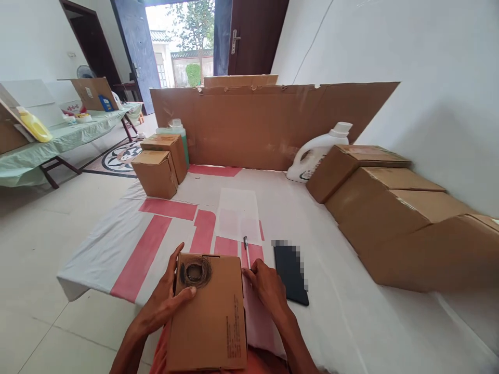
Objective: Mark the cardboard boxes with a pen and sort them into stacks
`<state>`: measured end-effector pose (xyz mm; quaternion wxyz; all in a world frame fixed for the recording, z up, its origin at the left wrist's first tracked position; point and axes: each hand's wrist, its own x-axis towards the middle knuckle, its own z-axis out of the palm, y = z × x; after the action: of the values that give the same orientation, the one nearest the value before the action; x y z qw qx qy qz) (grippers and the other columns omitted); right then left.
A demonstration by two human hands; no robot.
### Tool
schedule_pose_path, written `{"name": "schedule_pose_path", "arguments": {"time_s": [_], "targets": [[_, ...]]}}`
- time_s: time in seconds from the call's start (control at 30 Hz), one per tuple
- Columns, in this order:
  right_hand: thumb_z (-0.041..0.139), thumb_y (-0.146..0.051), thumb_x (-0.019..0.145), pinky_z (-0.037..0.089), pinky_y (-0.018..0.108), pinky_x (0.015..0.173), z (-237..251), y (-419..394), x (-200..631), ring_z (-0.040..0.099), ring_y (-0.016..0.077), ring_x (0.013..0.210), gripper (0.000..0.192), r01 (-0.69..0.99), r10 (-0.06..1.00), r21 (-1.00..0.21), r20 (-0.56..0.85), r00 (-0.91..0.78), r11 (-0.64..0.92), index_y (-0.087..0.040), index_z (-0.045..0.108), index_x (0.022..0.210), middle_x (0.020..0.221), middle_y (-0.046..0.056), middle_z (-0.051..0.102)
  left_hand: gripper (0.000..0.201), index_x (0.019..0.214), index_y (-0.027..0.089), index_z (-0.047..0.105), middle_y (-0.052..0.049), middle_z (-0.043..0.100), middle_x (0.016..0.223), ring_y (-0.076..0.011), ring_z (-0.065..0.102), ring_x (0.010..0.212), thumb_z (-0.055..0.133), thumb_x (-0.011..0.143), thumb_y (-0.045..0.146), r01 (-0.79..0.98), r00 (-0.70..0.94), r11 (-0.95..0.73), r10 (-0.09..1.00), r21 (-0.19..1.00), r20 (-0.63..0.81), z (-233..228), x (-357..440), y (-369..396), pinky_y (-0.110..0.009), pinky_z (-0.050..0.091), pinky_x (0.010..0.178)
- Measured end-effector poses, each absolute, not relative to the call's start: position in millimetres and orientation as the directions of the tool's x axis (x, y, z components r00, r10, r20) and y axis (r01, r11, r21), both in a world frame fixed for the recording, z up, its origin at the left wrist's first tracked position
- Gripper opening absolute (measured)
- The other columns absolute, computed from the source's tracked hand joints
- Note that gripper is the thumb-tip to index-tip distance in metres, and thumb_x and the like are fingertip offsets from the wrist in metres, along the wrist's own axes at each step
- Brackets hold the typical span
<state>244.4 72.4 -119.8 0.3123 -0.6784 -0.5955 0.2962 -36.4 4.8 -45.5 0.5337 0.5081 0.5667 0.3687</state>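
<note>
my left hand is closed on the cardboard box, with the thumb on its top face and the fingers along its left side. this box is directly before me, at the near side of the table, above some red clothing. near its far left corner i see a dark round mark, made of many thin lines, and my thumb is just beside it. my right hand is at the right edge of the box, its fingers bent together. the near end of the pen meets these fingertips, but i cannot tell if they pinch it.

to the right of this hand lies a flat black object, partly hidden by blurred squares. beyond the pen, a white sheet lies on the white cloth with red patches.

farther, two small boxes stand at left before a green bottle; at right, a row of boxes leads to a white jug. behind them stands a wide cardboard panel, and beyond is an open doorway with a tree outside.
</note>
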Motion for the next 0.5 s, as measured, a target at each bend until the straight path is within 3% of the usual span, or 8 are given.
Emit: {"name": "schedule_pose_path", "arguments": {"time_s": [0.13,0.27,0.37,0.5], "targets": [[0.059,-0.058,0.086,0.036,0.032,0.051,-104.6,73.7,243.5,0.056,0.021,0.047,0.04,0.54,0.986,-0.836,0.001,0.168,-0.092,-0.027,0.049,0.062,0.051,0.001,0.061,0.105,0.168,0.028,0.011,-0.015,0.053,0.155,-0.0341,0.052,0.145,0.074,0.086,0.046,0.07,0.068,0.217,0.973,0.974,-0.222,-45.6,-33.2,7.9,-0.051,0.046,0.117],[0.072,-0.055,0.089,0.052,0.032,0.056,-54.0,59.6,241.9,0.066,0.0201,0.056,0.032,0.07,0.926,-0.993,0.116,0.358,0.097,-0.025,0.06,0.086,0.064,0.0,0.07,0.101,0.167,0.028,0.013,-0.015,0.056,0.152,-0.0325,0.058,0.138,0.073,0.087,0.042,0.042,0.134,0.213,0.967,0.976,-0.217,-50.2,-14.8,12.1,-0.048,0.049,0.112],[0.075,-0.048,0.09,0.058,0.032,0.062,-28.7,40.4,223.5,0.071,0.0206,0.065,0.026,-0.13,0.972,-0.976,0.148,0.183,0.173,-0.023,0.068,0.094,0.073,0.003,0.075,0.098,0.166,0.027,0.016,-0.014,0.056,0.152,-0.0316,0.058,0.138,0.073,0.087,0.04,0.059,0.171,0.196,0.964,0.979,-0.203,-49.3,-2.6,13.7,-0.048,0.046,0.116],[0.073,-0.044,0.093,0.062,0.032,0.07,-32.1,22.5,190.9,0.074,0.0196,0.07,0.021,-0.132,0.991,-0.984,0.116,0.065,0.124,-0.024,0.075,0.099,0.081,0.004,0.079,0.093,0.165,0.028,0.019,-0.012,0.055,0.153,-0.0311,0.055,0.14,0.071,0.089,0.037,0.118,0.204,0.137,0.966,0.983,-0.159,-41.2,1.5,12.1,-0.048,0.041,0.12]]}}
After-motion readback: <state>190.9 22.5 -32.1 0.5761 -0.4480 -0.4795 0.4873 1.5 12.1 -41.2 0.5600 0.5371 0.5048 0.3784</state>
